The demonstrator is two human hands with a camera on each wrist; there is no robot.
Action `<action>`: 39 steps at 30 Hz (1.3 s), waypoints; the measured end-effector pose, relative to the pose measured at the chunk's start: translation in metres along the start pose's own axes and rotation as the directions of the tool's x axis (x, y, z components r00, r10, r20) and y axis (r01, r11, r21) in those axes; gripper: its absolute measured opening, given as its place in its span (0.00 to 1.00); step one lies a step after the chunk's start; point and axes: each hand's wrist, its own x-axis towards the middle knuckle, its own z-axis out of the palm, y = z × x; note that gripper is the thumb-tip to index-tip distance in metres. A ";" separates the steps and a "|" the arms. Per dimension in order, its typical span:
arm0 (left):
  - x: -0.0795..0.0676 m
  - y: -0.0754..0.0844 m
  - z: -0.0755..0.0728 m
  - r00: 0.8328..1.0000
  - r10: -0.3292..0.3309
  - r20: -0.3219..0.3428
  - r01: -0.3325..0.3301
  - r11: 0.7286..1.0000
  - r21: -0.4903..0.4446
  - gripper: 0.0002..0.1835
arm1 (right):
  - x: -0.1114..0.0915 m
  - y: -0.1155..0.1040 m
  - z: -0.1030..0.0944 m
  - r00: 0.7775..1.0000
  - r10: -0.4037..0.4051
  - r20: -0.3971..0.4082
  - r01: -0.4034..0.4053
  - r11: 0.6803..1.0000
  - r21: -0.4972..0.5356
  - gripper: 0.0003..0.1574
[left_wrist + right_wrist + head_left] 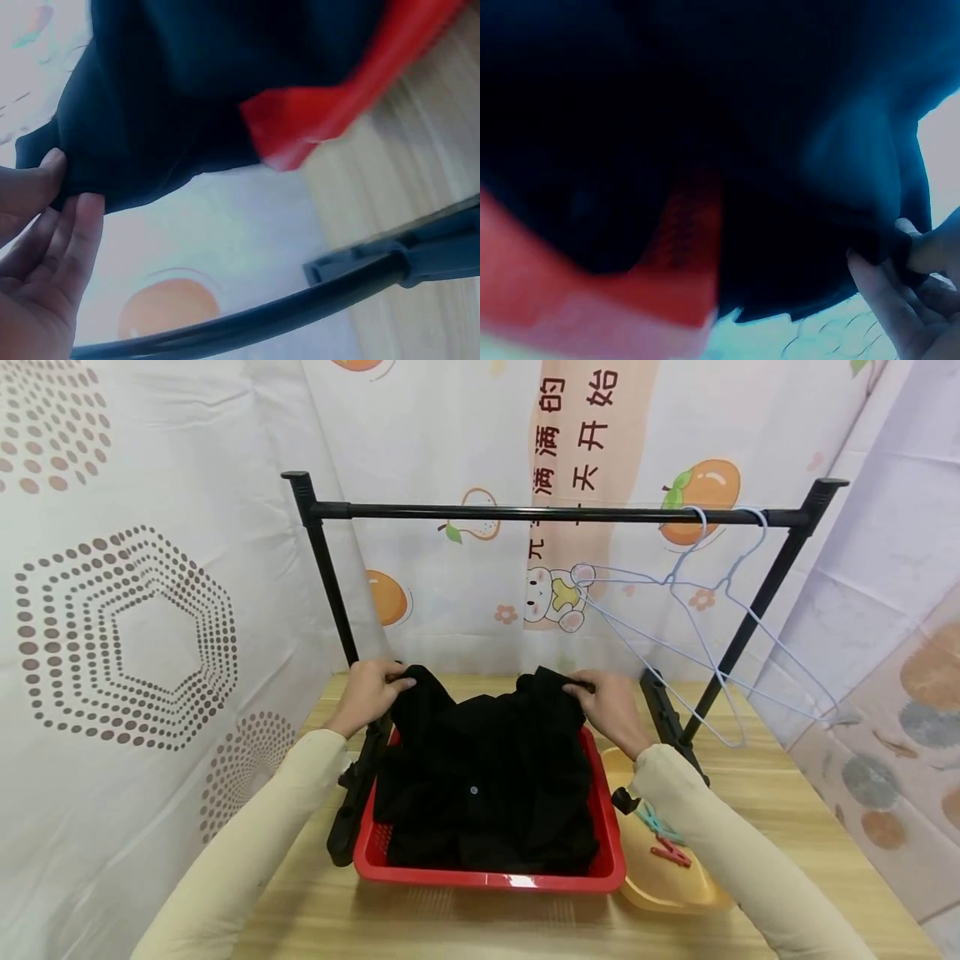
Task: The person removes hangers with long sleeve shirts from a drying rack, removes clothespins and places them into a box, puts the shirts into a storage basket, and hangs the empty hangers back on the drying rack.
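A black garment (491, 752) with a small light button lies bunched in a red basket (491, 880), its far side raised above the rim. At its far left corner my left hand (369, 695) pinches the cloth between thumb and fingers. My right hand (611, 706) grips the far right corner the same way. The left wrist view has the dark cloth (172, 90) hanging from the thumb and fingertips. Seen from the right wrist, the fingers (889, 304) hold a fold of the garment beyond the basket's red wall (682, 247).
A black rack with a crossbar (487, 513) stands around the basket, its left foot (352, 818) beside it. Blue wire hangers (693, 635) hang at the bar's right end. A yellow basin (667, 893) with a red clothespin (670, 852) and teal ones (656, 822) sits right of the basket.
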 end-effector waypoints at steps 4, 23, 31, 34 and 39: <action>-0.010 0.010 -0.010 0.997 0.063 -0.041 -0.066 0.996 -0.056 0.02 | -0.004 -0.025 -0.010 0.998 -0.055 -0.030 0.056 0.997 0.058 0.12; -0.092 0.045 0.022 0.642 0.285 0.711 -0.172 0.958 -0.229 0.13 | -0.103 -0.042 0.026 0.662 -0.395 0.637 0.368 0.912 0.184 0.13; -0.064 0.030 0.017 0.816 0.137 0.561 0.035 0.958 -0.284 0.06 | -0.078 -0.032 0.007 0.633 -0.441 0.636 0.264 0.895 0.358 0.23; -0.049 0.022 0.019 0.906 0.030 0.423 0.056 0.980 -0.190 0.05 | -0.062 -0.027 -0.003 0.742 -0.399 0.539 0.231 0.907 0.353 0.25; -0.027 0.013 0.027 0.902 -0.106 0.419 0.143 0.988 -0.058 0.24 | -0.040 -0.015 -0.001 0.919 -0.096 0.383 0.070 0.994 0.081 0.17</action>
